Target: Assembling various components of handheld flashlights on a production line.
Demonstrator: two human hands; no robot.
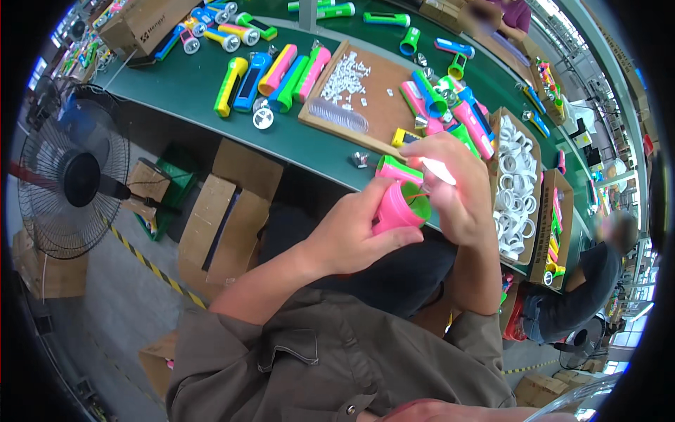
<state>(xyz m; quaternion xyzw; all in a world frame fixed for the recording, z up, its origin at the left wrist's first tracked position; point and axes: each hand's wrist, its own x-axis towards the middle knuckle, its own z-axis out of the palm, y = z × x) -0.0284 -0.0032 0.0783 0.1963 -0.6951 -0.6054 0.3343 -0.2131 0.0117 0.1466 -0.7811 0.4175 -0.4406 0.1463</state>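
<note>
Your green bench bears a wooden-edged tray, coloured flashlights, loose silver reflectors and, at its left, a cardboard box.

Pink torch (grn inside) sits tilted in L hand.

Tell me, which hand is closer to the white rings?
The right hand. It is a little left of the white rings in the picture, not touching them; the left hand is farther left, holding the pink flashlight.
</note>
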